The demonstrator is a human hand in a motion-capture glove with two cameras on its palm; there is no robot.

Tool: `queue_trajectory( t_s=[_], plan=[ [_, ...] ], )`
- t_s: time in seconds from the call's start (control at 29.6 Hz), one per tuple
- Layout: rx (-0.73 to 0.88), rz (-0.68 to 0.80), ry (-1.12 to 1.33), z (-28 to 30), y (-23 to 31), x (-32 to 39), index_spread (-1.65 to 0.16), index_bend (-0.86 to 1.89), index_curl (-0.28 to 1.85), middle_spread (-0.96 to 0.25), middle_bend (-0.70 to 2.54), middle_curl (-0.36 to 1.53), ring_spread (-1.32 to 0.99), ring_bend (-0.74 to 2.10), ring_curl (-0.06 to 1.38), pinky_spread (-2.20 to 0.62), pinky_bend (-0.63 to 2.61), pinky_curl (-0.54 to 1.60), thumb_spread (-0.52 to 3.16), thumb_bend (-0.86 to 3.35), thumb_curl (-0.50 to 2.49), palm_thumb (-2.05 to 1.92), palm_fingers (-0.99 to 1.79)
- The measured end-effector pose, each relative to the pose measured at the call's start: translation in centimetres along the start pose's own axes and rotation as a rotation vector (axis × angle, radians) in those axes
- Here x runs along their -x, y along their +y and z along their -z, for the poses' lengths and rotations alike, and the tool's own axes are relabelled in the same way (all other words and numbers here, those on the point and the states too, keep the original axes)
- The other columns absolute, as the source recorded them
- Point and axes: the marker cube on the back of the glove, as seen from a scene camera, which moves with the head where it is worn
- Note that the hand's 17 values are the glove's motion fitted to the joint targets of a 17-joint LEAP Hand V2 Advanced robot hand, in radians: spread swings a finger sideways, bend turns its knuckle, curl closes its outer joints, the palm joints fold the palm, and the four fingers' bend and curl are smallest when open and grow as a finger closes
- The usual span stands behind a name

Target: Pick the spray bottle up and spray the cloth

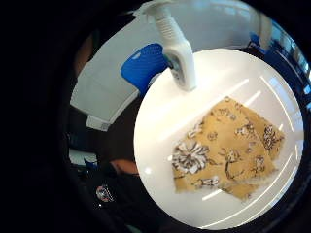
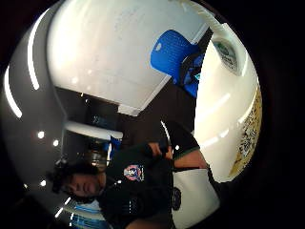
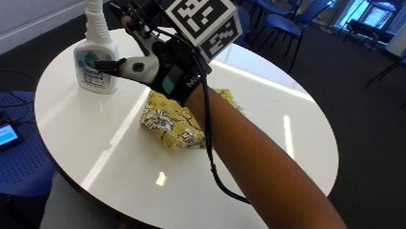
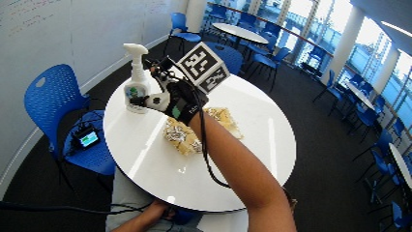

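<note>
Spray bottle (image 3: 96, 59) stands upright near the table (image 3: 266, 105) edge, untouched, just beyond the gloved right hand (image 3: 166, 67) hovering above the cloth (image 3: 168, 121); finger posture cannot be told.

A round, glossy white worktop (image 3: 266, 102) is seen. On it a white plastic spray bottle (image 3: 96, 57) is stood upright near one edge, and a folded yellow floral cloth (image 3: 171, 121) is laid flat near the middle.
</note>
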Motion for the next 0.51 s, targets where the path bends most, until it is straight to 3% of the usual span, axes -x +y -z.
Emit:
queue_trajectory(
  t_s=[0.51],
  plan=[
    [0.016,0.189,0.194,-0.4,5.4,3.8,-0.43,0.18,0.28,-0.07,0.19,0.34,-0.05,0.35,0.29,0.16,0.24,0.33,0.99,-0.03,0.42,0.66,0.24]
  ],
)
